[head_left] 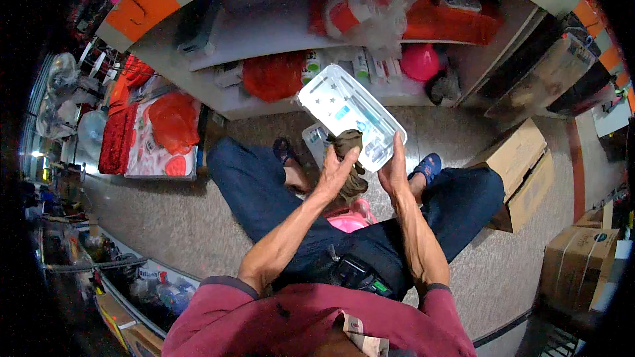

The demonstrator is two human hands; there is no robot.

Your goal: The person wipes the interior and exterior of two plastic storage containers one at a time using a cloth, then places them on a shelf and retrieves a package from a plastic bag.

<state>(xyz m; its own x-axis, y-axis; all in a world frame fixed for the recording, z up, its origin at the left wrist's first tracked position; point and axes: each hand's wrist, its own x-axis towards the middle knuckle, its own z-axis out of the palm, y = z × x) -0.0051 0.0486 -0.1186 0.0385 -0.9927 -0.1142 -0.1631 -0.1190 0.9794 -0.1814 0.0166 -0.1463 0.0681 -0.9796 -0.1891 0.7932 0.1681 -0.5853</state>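
My left hand (339, 171) is closed on a bunched dark olive-brown cloth (351, 146), which rests against the lower left edge of a white plastic container (342, 99). Star shapes and small stickers mark the container's pale surface. The container is tilted in front of me, and my right hand (396, 166) grips its lower right edge, thumb on top. Behind the cloth, a second pale plastic piece (316, 141) shows partly, low between my feet. A pink plastic object (352, 218) sits between my thighs, partly hidden.
Ahead stands a shelf unit (248, 47) with red bags, a pink ball-like object (419, 62) and small packages. A stack with red bags (173, 124) is at the left. Cardboard boxes (516, 153) stand by my right knee, with another carton (575, 258) farther right.
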